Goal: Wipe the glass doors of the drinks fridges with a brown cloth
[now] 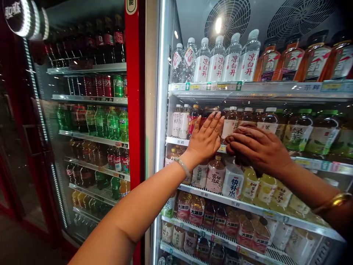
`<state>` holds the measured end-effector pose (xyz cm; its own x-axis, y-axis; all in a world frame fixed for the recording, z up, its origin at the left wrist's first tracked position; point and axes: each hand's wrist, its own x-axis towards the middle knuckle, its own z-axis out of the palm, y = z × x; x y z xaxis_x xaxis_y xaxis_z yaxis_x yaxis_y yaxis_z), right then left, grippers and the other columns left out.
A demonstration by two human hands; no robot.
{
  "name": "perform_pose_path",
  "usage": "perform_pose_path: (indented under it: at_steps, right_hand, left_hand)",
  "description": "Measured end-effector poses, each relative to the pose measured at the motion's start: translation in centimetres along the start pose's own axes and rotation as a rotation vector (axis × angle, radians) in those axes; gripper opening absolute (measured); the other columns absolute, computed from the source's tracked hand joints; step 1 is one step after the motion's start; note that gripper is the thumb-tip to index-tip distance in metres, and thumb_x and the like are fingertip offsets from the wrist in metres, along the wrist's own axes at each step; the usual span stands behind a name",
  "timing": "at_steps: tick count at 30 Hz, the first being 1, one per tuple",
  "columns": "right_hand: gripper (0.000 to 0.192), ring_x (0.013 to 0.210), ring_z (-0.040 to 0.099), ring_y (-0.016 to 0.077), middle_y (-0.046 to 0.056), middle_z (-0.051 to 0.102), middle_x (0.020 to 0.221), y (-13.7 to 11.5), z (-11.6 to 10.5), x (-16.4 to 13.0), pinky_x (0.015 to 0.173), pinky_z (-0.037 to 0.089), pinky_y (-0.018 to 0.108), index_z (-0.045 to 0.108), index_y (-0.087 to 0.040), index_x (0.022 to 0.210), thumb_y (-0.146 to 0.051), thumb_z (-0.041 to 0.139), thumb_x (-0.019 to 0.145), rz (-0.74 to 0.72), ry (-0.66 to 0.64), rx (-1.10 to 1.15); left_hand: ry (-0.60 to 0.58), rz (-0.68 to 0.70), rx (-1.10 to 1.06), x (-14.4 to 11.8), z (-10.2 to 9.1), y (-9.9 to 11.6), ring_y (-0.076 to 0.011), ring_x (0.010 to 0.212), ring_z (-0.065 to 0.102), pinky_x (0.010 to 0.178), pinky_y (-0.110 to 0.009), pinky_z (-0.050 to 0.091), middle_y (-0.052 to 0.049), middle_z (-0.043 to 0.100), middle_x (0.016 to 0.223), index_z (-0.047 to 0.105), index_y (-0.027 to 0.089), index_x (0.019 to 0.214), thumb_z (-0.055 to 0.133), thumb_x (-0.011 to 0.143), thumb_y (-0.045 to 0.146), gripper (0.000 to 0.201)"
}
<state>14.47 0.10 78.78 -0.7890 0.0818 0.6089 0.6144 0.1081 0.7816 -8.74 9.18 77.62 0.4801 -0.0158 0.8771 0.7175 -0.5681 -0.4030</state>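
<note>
The clear glass door (275, 206) of the white-framed drinks fridge (154, 110) carries both hands at the front edge of the second shelf from the top: the left hand (206, 137) lies flat on it, fingers spread and grasping nothing. The right hand (257, 149) presses a dark brown cloth (234, 141) against the glass just beside it. Behind the glass, white-labelled clear water bottles (217, 60) line the top shelf, and a red-framed soda cooler (135, 92) stands beside the fridge's left edge.

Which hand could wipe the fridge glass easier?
Probably the right hand: it presses a dark cloth on the glass door. The left hand lies flat, fingers spread, holding nothing.
</note>
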Motion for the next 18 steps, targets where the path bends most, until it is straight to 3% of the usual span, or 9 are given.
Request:
perform_pose_path:
  at_steps: [3, 6, 7, 10, 14, 16, 18]
  right_hand:
    - [0.035, 0.138, 0.057, 0.0330, 0.005, 0.071, 0.139, 0.8, 0.1, 2.0, 0.114, 0.047, 0.053, 0.067, -0.033, 0.129, -0.038, 0.068, 0.095, 0.223, 0.007, -0.032]
    - [0.042, 0.139, 0.053, 0.0366, 0.010, 0.068, 0.139, -1.9, 1.3, 6.3, 0.113, 0.047, 0.058, 0.066, -0.026, 0.130, -0.039, 0.071, 0.091, 0.510, 0.086, -0.089]
    - [0.040, 0.138, 0.053, 0.0356, 0.010, 0.069, 0.138, -3.5, 2.0, 7.5, 0.113, 0.047, 0.057, 0.066, -0.025, 0.128, -0.038, 0.071, 0.091, 0.532, 0.107, -0.089]
    - [0.031, 0.141, 0.052, 0.0283, 0.004, 0.070, 0.140, -9.1, 3.9, 8.4, 0.118, 0.044, 0.051, 0.065, -0.027, 0.127, -0.029, 0.063, 0.097, 0.362, 0.096, -0.013]
    - [0.035, 0.143, 0.052, 0.0222, -0.002, 0.071, 0.139, -13.5, 3.9, 4.7, 0.121, 0.042, 0.048, 0.064, -0.033, 0.130, -0.023, 0.065, 0.097, 0.257, 0.058, 0.047]
    - [0.035, 0.141, 0.053, 0.0250, 0.000, 0.072, 0.136, -13.7, 3.4, 3.7, 0.118, 0.045, 0.050, 0.064, -0.033, 0.129, -0.027, 0.069, 0.095, 0.321, 0.056, 0.030]
    - [0.036, 0.140, 0.054, 0.0301, 0.004, 0.072, 0.135, -13.6, 3.4, 4.7, 0.114, 0.046, 0.054, 0.065, -0.031, 0.128, -0.030, 0.071, 0.092, 0.506, 0.077, -0.008]
  left_hand:
    - [0.006, -0.014, -0.036, -0.8, -0.5, -1.6, -0.0218, 0.165, 0.005, 0.136, -0.052, -0.004, -0.010, 0.019, 0.176, 0.010, 0.012, 0.168, 0.035, 0.104, 0.031, 0.071]
    - [0.032, -0.057, -0.081, -1.5, -0.7, -2.8, -0.0241, 0.165, 0.009, 0.136, -0.052, -0.004, -0.013, 0.021, 0.175, 0.008, 0.011, 0.168, 0.038, 0.103, 0.029, 0.074]
    - [0.032, -0.061, -0.097, -2.0, -0.8, -3.2, -0.0250, 0.165, 0.009, 0.136, -0.053, -0.004, -0.013, 0.020, 0.175, 0.007, 0.011, 0.168, 0.039, 0.102, 0.029, 0.076]
    - [0.016, -0.060, -0.134, -4.6, -1.0, -4.7, -0.0266, 0.165, 0.012, 0.136, -0.054, -0.002, -0.014, 0.019, 0.175, 0.002, 0.013, 0.169, 0.044, 0.100, 0.027, 0.082]
    - [-0.004, -0.043, -0.137, -9.7, -1.0, -6.6, -0.0263, 0.164, 0.017, 0.135, -0.055, 0.002, -0.012, 0.025, 0.173, 0.001, 0.018, 0.169, 0.046, 0.098, 0.020, 0.084]
    - [0.003, -0.046, -0.139, -11.5, -0.9, -6.9, -0.0267, 0.163, 0.019, 0.135, -0.055, 0.003, -0.012, 0.027, 0.173, 0.002, 0.018, 0.169, 0.048, 0.097, 0.019, 0.086]
    - [0.023, -0.070, -0.148, -12.4, -0.8, -6.9, -0.0271, 0.163, 0.019, 0.135, -0.056, 0.003, -0.012, 0.027, 0.172, 0.002, 0.018, 0.169, 0.049, 0.096, 0.018, 0.087]
